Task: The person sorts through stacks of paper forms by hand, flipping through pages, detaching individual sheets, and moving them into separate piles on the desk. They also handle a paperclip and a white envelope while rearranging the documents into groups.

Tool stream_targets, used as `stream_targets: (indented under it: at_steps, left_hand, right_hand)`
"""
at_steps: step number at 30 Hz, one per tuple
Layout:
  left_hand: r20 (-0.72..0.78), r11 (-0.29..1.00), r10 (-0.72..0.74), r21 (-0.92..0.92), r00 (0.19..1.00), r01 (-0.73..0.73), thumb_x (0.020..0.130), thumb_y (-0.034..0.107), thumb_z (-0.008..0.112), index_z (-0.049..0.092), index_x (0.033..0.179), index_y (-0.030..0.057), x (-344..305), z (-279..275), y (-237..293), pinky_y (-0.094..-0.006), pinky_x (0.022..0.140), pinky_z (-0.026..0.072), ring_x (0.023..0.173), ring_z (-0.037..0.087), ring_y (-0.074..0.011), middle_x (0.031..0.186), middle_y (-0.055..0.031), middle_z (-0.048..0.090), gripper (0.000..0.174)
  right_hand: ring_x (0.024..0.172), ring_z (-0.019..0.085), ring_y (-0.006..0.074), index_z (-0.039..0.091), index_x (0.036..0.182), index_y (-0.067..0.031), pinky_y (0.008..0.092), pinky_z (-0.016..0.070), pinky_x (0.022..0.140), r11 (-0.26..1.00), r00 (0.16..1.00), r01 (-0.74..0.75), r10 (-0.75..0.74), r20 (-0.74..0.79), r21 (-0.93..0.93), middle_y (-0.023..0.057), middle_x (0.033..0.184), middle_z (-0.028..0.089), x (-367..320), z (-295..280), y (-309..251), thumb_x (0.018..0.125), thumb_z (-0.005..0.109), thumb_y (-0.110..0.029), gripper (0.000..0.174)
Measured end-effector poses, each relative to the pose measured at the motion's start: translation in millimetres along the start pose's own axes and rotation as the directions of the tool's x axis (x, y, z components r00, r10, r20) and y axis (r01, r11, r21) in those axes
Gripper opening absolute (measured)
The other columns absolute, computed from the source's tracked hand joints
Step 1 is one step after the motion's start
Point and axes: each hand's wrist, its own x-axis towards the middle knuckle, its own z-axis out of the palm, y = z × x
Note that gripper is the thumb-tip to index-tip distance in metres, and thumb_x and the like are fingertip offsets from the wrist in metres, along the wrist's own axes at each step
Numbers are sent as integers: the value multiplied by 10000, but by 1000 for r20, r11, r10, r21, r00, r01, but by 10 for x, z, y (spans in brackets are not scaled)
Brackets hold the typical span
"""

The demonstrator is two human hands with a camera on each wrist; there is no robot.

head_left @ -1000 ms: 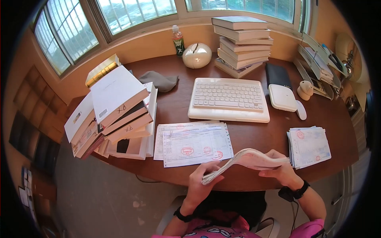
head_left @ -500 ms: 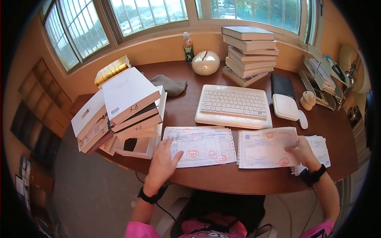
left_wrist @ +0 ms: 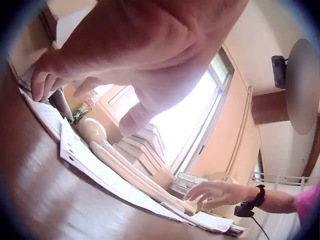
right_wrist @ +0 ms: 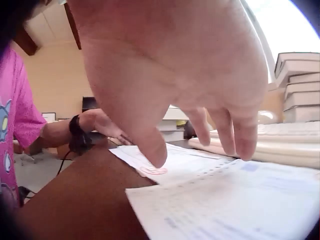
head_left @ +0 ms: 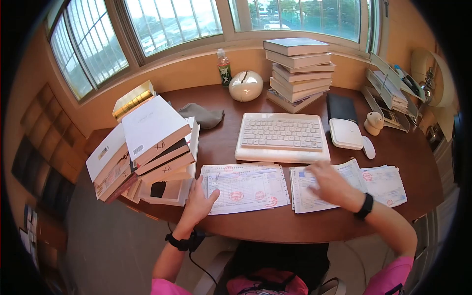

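Three piles of printed forms lie along the front of the desk. My left hand (head_left: 198,201) is at the left edge of the left pile (head_left: 246,189), fingers extended and thumb apart over the paper. Above the middle pile (head_left: 314,201), my right hand (head_left: 334,186) reaches over the sheets with its palm down. In the right wrist view its fingers (right_wrist: 245,135) point down, spread from the thumb, with nothing between them. The right pile (head_left: 386,184), marked with red stamps, is partly overlapped by the middle one.
A white keyboard (head_left: 282,135) on a white base lies behind the forms. Thick books lean in a heap (head_left: 155,132) at left; another stack (head_left: 298,69) stands at the back. A white box (head_left: 346,133), mouse (head_left: 368,147) and wire file tray (head_left: 388,98) are at right.
Both hands held a bent bundle of forms up; it then lay down in the middle. My left hand has gone to the left pile, and my right hand has slid left across the middle pile.
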Motion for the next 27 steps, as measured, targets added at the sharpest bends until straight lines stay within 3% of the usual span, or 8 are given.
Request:
stream_targets:
  at_steps: [3, 6, 8, 14, 20, 24, 26, 27]
  left_hand:
    - [-104, 998, 1, 60, 995, 5, 872, 307, 722, 345, 1428, -110, 47, 79, -72, -427, 1067, 413, 1291, 488, -394, 1444, -305, 411, 790]
    - [-77, 927, -203, -335, 976, 167, 888, 242, 722, 354, 1430, -98, 97, 19, -88, -376, 997, 479, 1187, 589, -300, 1363, -246, 530, 738]
    - [328, 738, -223, -559, 918, 379, 913, 165, 700, 435, 1381, -89, 144, -89, -85, -336, 930, 517, 1097, 634, -214, 1245, -175, 632, 594]
    - [307, 799, -37, -562, 951, 212, 938, 111, 667, 584, 1238, -70, -49, 32, 116, -313, 922, 508, 1018, 647, -164, 1168, -126, 679, 360]
    - [-33, 864, 102, -492, 994, -105, 959, 124, 660, 622, 1233, -27, -495, -63, 298, -286, 937, 477, 1040, 622, -137, 1136, -75, 702, 316]
    - [-104, 776, 121, -610, 987, -160, 953, 124, 675, 634, 1228, -16, -646, -100, 92, -282, 943, 468, 1051, 614, -123, 1140, -70, 703, 311]
    - [-86, 797, 125, -585, 989, -151, 940, 107, 688, 639, 1210, -18, -680, -130, 73, -282, 934, 478, 1043, 621, -124, 1144, -78, 703, 302]
    - [-63, 814, 131, -563, 989, -143, 927, 90, 702, 644, 1192, -19, -689, -145, 70, -281, 925, 487, 1035, 628, -124, 1147, -85, 703, 293]
  right_hand:
    - [1176, 535, 389, 550, 1258, 35, 464, 437, 1013, 993, 977, 117, -121, 176, 32, 252, 1232, 556, 119, 313, -331, 843, 706, -248, 526]
    - [1152, 542, 401, 560, 1232, 27, 469, 443, 992, 990, 971, 143, -140, 194, -3, 249, 1229, 557, 137, 493, -500, 847, 697, -256, 497]
    - [1135, 544, 410, 567, 1215, 19, 476, 444, 984, 990, 967, 138, -138, 215, 17, 248, 1231, 553, 151, 470, -511, 849, 692, -266, 480]
    - [1169, 533, 421, 550, 1235, 33, 464, 447, 986, 984, 958, 158, -172, 229, 76, 266, 1264, 535, 143, 439, -412, 838, 707, -287, 534]
    - [1212, 530, 444, 379, 1372, 76, 432, 438, 1030, 922, 986, -145, 165, -25, 359, 289, 1295, 545, 193, 489, -406, 780, 807, -234, 794]
    - [1140, 613, 281, 408, 1366, 68, 345, 472, 977, 578, 951, -264, 289, 108, 772, 204, 1210, 625, 338, 495, -462, 794, 822, -163, 743]
    - [1109, 618, 200, 541, 1273, 37, 322, 491, 936, 111, 905, -414, 153, 396, 903, 152, 1174, 653, 436, 423, -485, 823, 799, -114, 540]
    - [1109, 618, 200, 541, 1273, 37, 322, 491, 936, 110, 906, -414, 150, 397, 904, 152, 1174, 653, 450, 417, -490, 823, 799, -114, 540]
